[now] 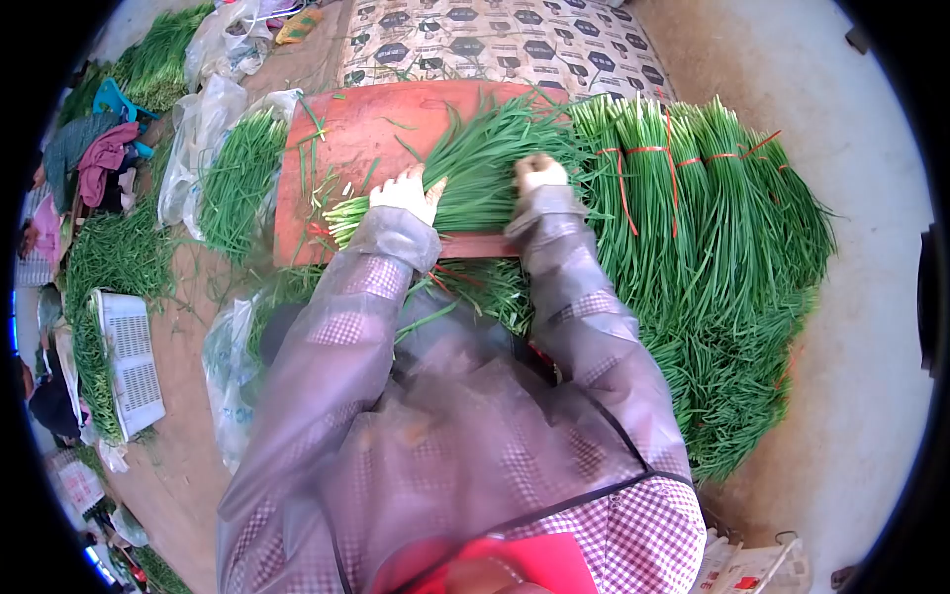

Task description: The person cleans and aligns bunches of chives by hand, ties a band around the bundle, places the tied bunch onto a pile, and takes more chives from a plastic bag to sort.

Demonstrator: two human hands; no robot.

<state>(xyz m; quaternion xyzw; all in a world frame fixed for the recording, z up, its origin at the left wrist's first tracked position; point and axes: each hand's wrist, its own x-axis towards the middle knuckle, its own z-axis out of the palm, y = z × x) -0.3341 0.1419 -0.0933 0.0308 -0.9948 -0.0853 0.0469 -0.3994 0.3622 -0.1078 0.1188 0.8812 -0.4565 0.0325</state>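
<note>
A loose bundle of garlic chives [470, 188] lies across a red board [346, 114], pale stem ends to the left and green leaves to the right. My left hand [408, 193] is curled over the bundle near the pale ends, its thumb on the near side. Farther right, my right hand [540, 173] has its fingers closed on the leafy part. Both hands are partly hidden by the clear plastic sleeves and the leaves. A few loose leaves and scraps are scattered on the board around the bundle.
Several chive bunches [648, 168] bound with red ties are stacked against the board's right side. At left are loose chives [242, 183] on plastic, a white plastic basket [129, 361] and a clear bag [230, 381]. Patterned sheeting [500, 45] lies beyond the board.
</note>
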